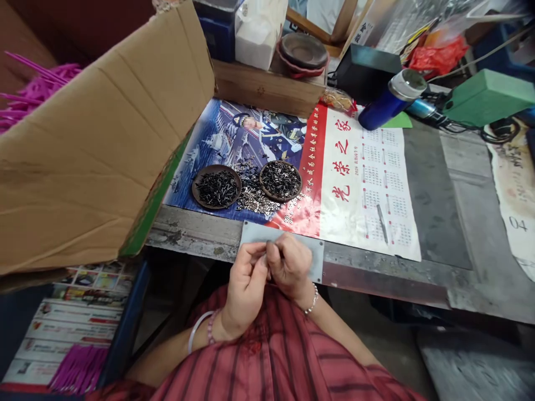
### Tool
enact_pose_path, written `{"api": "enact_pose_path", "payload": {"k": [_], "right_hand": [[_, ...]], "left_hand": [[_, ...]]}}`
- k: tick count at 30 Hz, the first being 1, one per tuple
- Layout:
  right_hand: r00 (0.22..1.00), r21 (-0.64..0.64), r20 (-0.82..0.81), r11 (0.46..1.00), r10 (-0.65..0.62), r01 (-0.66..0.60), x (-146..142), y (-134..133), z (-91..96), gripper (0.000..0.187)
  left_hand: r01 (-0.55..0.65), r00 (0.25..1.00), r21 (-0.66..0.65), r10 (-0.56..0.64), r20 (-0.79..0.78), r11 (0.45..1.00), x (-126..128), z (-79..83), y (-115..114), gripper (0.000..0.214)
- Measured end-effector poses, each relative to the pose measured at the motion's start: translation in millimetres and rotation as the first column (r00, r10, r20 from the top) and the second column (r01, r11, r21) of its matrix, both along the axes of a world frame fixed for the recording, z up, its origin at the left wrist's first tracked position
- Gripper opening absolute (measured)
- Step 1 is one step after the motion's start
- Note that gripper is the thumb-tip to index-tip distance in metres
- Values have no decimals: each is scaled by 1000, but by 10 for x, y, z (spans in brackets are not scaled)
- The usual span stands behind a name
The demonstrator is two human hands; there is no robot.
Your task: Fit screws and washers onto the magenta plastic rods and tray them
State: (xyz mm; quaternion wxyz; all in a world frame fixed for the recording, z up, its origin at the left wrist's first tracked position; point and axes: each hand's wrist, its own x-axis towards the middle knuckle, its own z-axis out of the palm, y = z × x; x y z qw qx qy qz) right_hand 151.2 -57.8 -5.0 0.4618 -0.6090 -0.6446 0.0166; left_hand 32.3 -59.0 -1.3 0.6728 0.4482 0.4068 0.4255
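Left hand [246, 289] and right hand [290, 264] pinch something tiny [267, 259] over a metal plate [254, 234] on the scuffed counter [192, 234]. Chinese-print calendar [368, 167] lies just past them.

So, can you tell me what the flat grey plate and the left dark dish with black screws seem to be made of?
The flat grey plate looks like bare sheet metal, perhaps steel or aluminium, with a dull matte finish. The dark dish looks like brown glazed ceramic, given its smooth surface, though wood is possible. The black screws look like blackened steel, with a slight sheen.
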Motion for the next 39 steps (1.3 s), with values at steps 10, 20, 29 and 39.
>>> {"api": "enact_pose_path", "payload": {"k": [10,20,29,39], "right_hand": [[907,-192,-420,978,-3,-86,-16,-55,22,25],[968,-36,-252,999,-18,9,-49,-20,-105,7],[955,-178,-290,977,62,-117,-6,-75,-6,17],[895,-308,-443,928,57,-212,-6,-60,78,29]], "left_hand": [[-15,1000,-71,16,4,997,13,11,-3,24],[-39,998,8,39,-44,999,12,-23,5,22],[-54,998,26,55,-40,998,-9,26,66,25],[-59,996,82,63,-56,995,-38,-18,49,22]]}}
